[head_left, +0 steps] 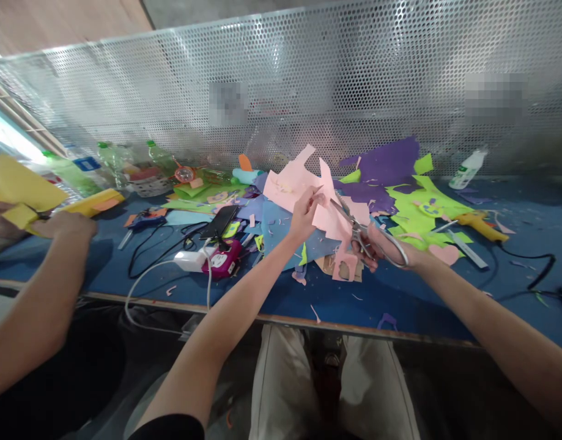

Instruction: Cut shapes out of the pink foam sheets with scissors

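Observation:
My left hand (304, 214) pinches a small piece of pink felt, its fingers closed near the blade tips. In my right hand (376, 244) are metal scissors (354, 223), with the fingers through the large handles. The blades point up and left toward my left hand. Just behind lies a larger pink felt sheet (287, 186) with ragged cut edges. Beneath my right hand is a pink scrap with a cut-out hole (345, 266). Whether the blades are biting into felt cannot be made out.
Purple felt (384, 164), green felt (422, 208), a yellow glue gun (482, 226) and a white bottle (468, 168) lie to the right. Left are a magenta power strip (223, 260), white cable and phone (220, 221). A co-worker's hands (67, 226) hold yellow felt. A perforated metal screen (308, 79) stands behind.

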The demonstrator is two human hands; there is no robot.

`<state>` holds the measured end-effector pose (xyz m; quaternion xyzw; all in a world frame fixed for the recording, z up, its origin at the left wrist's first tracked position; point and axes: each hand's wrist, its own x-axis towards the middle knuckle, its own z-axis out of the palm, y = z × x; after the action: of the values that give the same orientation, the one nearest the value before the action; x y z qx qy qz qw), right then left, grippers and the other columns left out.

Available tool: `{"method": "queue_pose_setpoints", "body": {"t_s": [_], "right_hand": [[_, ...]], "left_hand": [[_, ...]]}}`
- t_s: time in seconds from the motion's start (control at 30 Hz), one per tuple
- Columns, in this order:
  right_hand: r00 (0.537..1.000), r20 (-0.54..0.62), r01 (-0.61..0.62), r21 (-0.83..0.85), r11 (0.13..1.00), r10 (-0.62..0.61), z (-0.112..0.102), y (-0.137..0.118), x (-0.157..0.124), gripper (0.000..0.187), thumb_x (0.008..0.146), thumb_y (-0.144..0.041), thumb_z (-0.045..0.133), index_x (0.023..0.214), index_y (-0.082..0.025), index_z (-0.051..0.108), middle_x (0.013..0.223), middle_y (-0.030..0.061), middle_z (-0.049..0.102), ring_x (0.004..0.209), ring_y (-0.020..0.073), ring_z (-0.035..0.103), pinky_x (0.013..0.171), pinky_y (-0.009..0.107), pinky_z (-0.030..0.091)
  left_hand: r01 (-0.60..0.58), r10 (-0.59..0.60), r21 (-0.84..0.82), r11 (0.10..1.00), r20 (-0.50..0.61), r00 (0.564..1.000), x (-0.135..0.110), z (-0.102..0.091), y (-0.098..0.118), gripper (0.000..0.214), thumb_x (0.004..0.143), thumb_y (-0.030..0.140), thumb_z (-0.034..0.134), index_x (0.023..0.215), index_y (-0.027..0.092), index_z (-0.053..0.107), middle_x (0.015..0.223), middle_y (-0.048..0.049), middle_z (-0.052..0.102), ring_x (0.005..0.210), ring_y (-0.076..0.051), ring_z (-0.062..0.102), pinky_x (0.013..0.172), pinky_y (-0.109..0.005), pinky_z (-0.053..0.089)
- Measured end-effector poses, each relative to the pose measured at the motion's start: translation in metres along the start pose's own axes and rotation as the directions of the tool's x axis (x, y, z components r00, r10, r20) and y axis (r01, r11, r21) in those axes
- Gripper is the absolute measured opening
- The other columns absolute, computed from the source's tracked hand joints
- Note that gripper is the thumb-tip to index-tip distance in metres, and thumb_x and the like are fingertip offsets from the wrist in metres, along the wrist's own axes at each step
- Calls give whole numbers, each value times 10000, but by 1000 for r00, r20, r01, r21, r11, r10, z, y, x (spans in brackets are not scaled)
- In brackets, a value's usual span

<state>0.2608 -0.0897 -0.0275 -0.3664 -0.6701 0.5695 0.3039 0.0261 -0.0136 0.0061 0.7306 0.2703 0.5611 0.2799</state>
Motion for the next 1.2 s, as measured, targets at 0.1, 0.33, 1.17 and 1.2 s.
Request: {"method": "queue_pose_setpoints", "body": {"t_s": [0.1,0.33,1.17,1.2], "right_hand": [[993,-11,117,-120,986,-119,7,-1,1,723,854,-822,259,881,-204,632,729,33,659,465,142,604,489,289,499],[964,35,264,-239,935,-263,17,-1,0,702,846,-823,289,920,-213,629,658,30,652,523,179,608,556,318,487],[838,-298,324,-403,856,-457,33,0,5,538,859,-751,474,886,-231,609,740,20,589,623,192,566,599,343,524],[842,-294,329,-384,863,-452,33,0,6,549,857,-757,470,894,-227,609,752,22,590,623,188,561,600,340,524]], "left_hand": [[-31,35,59,998,-63,997,-5,1,11,443,1002,631,436,870,226,556,777,-20,510,719,-166,478,696,-321,438],[-80,70,-48,996,-179,981,-14,14,31,461,1015,635,420,806,226,464,735,-10,424,685,-157,443,691,-345,439],[-65,68,200,978,-9,998,-19,15,39,227,1000,323,513,802,243,437,562,45,368,498,-123,343,547,-325,316],[-58,61,205,977,-7,998,-19,14,40,200,990,289,512,807,244,445,555,47,378,492,-122,352,547,-325,318]]}}
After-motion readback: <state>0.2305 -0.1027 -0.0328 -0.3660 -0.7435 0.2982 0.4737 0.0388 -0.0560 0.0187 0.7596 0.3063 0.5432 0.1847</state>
